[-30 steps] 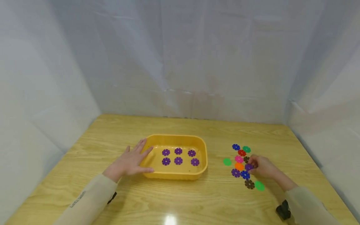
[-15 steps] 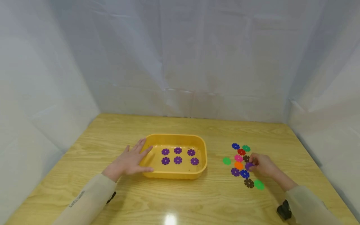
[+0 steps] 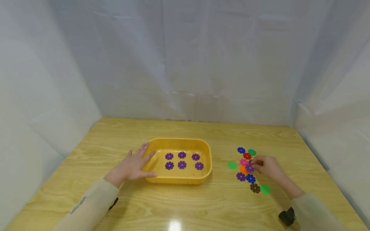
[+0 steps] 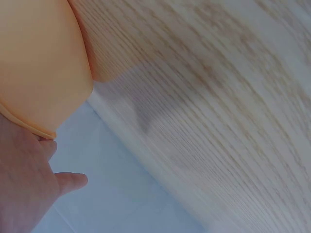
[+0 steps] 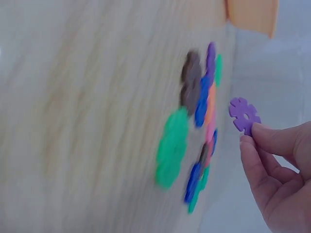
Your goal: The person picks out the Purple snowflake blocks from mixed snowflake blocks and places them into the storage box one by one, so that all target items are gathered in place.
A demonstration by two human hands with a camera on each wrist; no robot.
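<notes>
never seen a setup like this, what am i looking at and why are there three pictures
No machine here: a person works at a wooden table with bare hands and wears three cameras. The wide picture comes from a head camera looking down at both hands. The other two come from cameras on the wrists, so they look tilted and very close.

The left hand lies flat, its straight fingers on the end of a yellow tray; the left wrist view shows that tray's rim beside the palm. Six purple flower discs lie inside the tray in two rows.

On the right a cluster of colourful discs lies on the table: blue, green, red, pink, orange, brown, purple. The right hand pinches one purple disc between its fingertips, clear of the table in the right wrist view.
</notes>
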